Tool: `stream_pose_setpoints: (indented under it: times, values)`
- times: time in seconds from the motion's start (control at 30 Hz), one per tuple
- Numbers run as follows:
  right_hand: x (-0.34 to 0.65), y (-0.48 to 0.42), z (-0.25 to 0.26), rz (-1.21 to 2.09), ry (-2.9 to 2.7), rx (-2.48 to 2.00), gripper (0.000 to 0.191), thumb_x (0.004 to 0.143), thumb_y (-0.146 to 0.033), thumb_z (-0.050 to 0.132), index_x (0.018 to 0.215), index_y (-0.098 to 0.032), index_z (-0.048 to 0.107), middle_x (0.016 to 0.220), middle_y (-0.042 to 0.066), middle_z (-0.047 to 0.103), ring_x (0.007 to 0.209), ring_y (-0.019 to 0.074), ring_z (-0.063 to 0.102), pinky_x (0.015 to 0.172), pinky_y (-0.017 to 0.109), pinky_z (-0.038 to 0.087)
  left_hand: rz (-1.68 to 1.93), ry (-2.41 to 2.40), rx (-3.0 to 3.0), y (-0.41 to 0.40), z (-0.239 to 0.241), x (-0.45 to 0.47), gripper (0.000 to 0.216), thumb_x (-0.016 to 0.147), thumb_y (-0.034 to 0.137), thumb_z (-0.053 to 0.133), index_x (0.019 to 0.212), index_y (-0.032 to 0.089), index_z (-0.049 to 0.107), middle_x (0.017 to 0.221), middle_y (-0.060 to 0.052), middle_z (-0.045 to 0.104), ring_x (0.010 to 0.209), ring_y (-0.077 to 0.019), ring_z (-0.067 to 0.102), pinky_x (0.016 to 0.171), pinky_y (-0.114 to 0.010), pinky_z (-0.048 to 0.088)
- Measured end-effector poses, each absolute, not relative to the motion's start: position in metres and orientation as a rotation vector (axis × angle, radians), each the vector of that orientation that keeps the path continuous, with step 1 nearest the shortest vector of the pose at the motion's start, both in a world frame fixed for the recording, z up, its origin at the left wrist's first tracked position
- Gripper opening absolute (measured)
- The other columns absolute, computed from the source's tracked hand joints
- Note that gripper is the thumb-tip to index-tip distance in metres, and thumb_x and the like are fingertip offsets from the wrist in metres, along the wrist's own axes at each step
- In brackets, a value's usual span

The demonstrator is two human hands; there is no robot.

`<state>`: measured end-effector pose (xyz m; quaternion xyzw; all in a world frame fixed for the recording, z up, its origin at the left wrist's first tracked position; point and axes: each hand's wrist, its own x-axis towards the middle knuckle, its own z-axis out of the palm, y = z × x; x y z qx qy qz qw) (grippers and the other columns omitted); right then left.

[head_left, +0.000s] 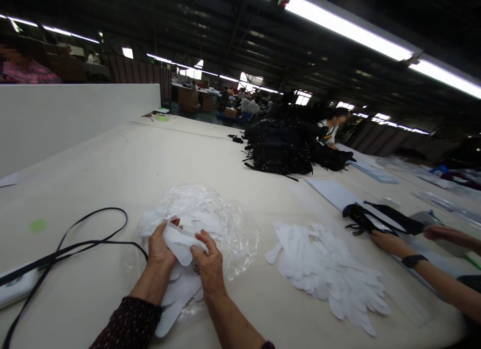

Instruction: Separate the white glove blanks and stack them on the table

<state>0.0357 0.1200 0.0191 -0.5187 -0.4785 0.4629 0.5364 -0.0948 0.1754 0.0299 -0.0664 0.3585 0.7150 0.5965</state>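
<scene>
In front of me, my left hand [161,246] is closed on a flat white cutout [182,243] with a rounded end and a zigzag edge; it may be more than one layer. My right hand [210,264] grips the cutout's right side between thumb and fingers. Under and behind both hands lies a clear plastic bag [236,238], crumpled and holding many similar white pieces. Below my wrists, loose white pieces [171,316] stick out toward me. To the right, a spread heap of the same white cutouts [323,269] lies on the table [93,173].
Black bags [278,153] are piled at the back. A co-worker's hands [391,242] work at the right beside a black item [361,218]. Black straps [80,243] and a white device [17,289] lie on the left. A grey partition [75,121] borders the table's far left.
</scene>
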Motion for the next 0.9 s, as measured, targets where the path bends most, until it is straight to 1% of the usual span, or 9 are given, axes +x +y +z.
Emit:
stream_pose_setpoints:
  times: [0.13, 0.23, 0.3, 0.4, 0.57, 0.67, 0.73, 0.8, 0.9]
  values:
    - [0.042, 0.117, 0.037, 0.993, -1.472, -1.287, 0.030, 0.080, -0.023, 0.065, 0.109, -0.027, 0.071, 0.117, 0.002, 0.071, 0.115, 0.0219, 0.063, 0.107, 0.037, 0.044, 1.663, 0.867, -0.148, 0.175, 0.028, -0.094, 0.018, 0.086, 0.012, 0.058, 0.073, 0.015, 0.070, 0.072, -0.002, 0.071, 0.062, -0.0117, 0.065, 0.064, -0.022, 0.056]
    - [0.042, 0.115, 0.046, 0.948, -1.608, -1.325, 0.028, 0.082, -0.024, 0.062, 0.109, -0.028, 0.071, 0.108, 0.000, 0.074, 0.101, 0.0206, 0.068, 0.097, 0.035, 0.050, 1.679, 0.891, -0.148, 0.175, 0.027, -0.092, 0.015, 0.085, 0.011, 0.060, 0.074, 0.015, 0.070, 0.074, -0.002, 0.071, 0.063, -0.0111, 0.065, 0.062, -0.021, 0.056]
    - [0.040, 0.111, 0.047, 0.896, -1.680, -1.340, 0.031, 0.081, -0.025, 0.065, 0.112, -0.028, 0.070, 0.109, 0.001, 0.074, 0.098, 0.0211, 0.068, 0.095, 0.035, 0.050, 1.690, 0.910, -0.150, 0.175, 0.026, -0.093, 0.013, 0.083, 0.011, 0.061, 0.075, 0.014, 0.070, 0.075, -0.002, 0.071, 0.062, -0.0112, 0.064, 0.060, -0.021, 0.055]
    - [0.039, 0.106, 0.043, 0.873, -1.706, -1.290, 0.037, 0.078, -0.022, 0.068, 0.115, -0.027, 0.069, 0.114, 0.002, 0.073, 0.102, 0.0214, 0.067, 0.095, 0.034, 0.050, 1.701, 0.931, -0.152, 0.176, 0.026, -0.094, 0.010, 0.082, 0.010, 0.062, 0.076, 0.014, 0.070, 0.074, -0.001, 0.070, 0.061, -0.0112, 0.064, 0.058, -0.021, 0.054]
    - [0.036, 0.111, 0.037, 0.930, -1.578, -1.205, 0.026, 0.080, -0.019, 0.063, 0.102, -0.027, 0.075, 0.103, 0.001, 0.075, 0.094, 0.0199, 0.068, 0.092, 0.033, 0.052, 1.672, 0.857, -0.106, 0.170, 0.032, -0.088, 0.020, 0.089, 0.020, 0.056, 0.077, 0.012, 0.070, 0.077, -0.006, 0.071, 0.068, -0.0130, 0.067, 0.061, -0.021, 0.056]
    - [0.028, 0.121, 0.043, 0.931, -1.586, -1.177, 0.025, 0.080, -0.019, 0.062, 0.098, -0.028, 0.076, 0.099, 0.001, 0.076, 0.094, 0.0209, 0.068, 0.091, 0.034, 0.052, 1.630, 0.793, -0.066, 0.164, 0.035, -0.081, 0.014, 0.087, 0.019, 0.058, 0.085, 0.015, 0.071, 0.079, -0.005, 0.072, 0.070, -0.0152, 0.069, 0.062, -0.023, 0.057]
    - [0.023, 0.128, 0.050, 0.924, -1.632, -1.166, 0.027, 0.077, -0.018, 0.063, 0.097, -0.029, 0.076, 0.098, 0.000, 0.076, 0.088, 0.0201, 0.068, 0.087, 0.034, 0.053, 1.595, 0.772, -0.055, 0.161, 0.035, -0.077, 0.011, 0.085, 0.016, 0.061, 0.090, 0.018, 0.070, 0.077, -0.004, 0.072, 0.065, -0.0151, 0.068, 0.056, -0.023, 0.056]
    - [0.019, 0.132, 0.056, 0.950, -1.613, -1.145, 0.027, 0.076, -0.021, 0.065, 0.100, -0.028, 0.075, 0.103, 0.000, 0.075, 0.085, 0.0188, 0.068, 0.083, 0.032, 0.054, 1.559, 0.761, -0.059, 0.161, 0.033, -0.077, 0.011, 0.083, 0.012, 0.063, 0.090, 0.017, 0.070, 0.074, -0.004, 0.071, 0.061, -0.0150, 0.067, 0.053, -0.023, 0.055]
    - [0.024, 0.134, 0.055, 1.028, -1.299, -1.104, 0.028, 0.084, -0.035, 0.062, 0.107, -0.024, 0.072, 0.111, 0.003, 0.073, 0.097, 0.0197, 0.067, 0.087, 0.032, 0.054, 1.568, 0.751, -0.098, 0.166, 0.030, -0.082, 0.011, 0.084, 0.008, 0.060, 0.084, 0.016, 0.068, 0.072, -0.003, 0.070, 0.065, -0.0155, 0.069, 0.060, -0.027, 0.059]
